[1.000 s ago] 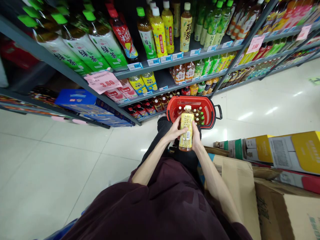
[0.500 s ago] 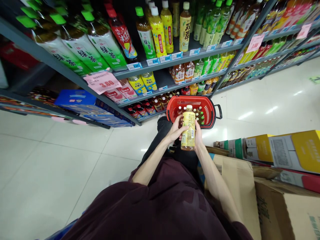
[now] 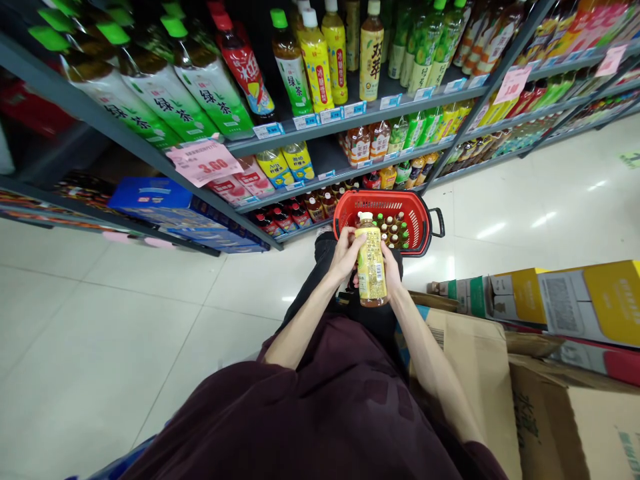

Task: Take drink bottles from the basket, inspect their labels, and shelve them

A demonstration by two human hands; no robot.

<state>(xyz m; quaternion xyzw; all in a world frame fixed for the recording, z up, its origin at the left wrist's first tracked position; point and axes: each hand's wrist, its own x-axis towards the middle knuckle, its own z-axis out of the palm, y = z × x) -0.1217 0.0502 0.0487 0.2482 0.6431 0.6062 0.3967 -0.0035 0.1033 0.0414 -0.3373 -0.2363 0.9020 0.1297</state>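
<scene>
Between my two hands is a drink bottle [image 3: 371, 267] with a yellow label and a white cap, its printed text and barcode turned up toward me. My left hand [image 3: 346, 253] wraps its left side, thumb lying over the label near the top. Along the right side my right hand [image 3: 393, 267] is closed on the same bottle; its fingers behind are partly hidden. Just beyond the bottle stands a red shopping basket [image 3: 420, 233] holding several bottles with white and green caps.
Ahead, a grey shelf [image 3: 320, 127] carries rows of bottled drinks with price tags. A pink price sign [image 3: 204, 162] sticks out at left, above blue boxes [image 3: 150, 193]. Cardboard cartons [image 3: 465, 353] stand close on my right. Pale floor tiles [image 3: 100, 333] lie to the left.
The bottle has shifted slightly left and down toward me and leans more, its cap tipped to the left. Both hands have moved with it and keep their hold.
</scene>
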